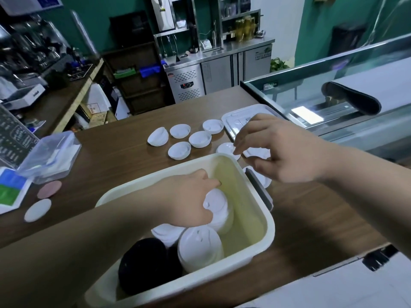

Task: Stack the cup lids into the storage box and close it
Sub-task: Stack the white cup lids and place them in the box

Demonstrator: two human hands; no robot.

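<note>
A cream storage box [251, 185] stands open on the wooden counter. Inside are stacks of white cup lids [219, 210] and a stack of black lids [142, 261]. My left hand [189, 201] reaches into the box and its curled fingers grip the far white stack. My right hand [278, 150] hovers beyond the box rim, its fingers pinching a white lid [255, 153]. Several loose white lids [179, 150] lie on the counter behind the box. The box's white cover [231, 121] lies flat at the back right, partly hidden by my right hand.
A clear plastic container [53, 156] and a blue-green packet [11, 192] sit at the left, with two round coasters [37, 210] beside them. A glass display case [333, 92] borders the counter on the right. The counter's near edge runs at lower right.
</note>
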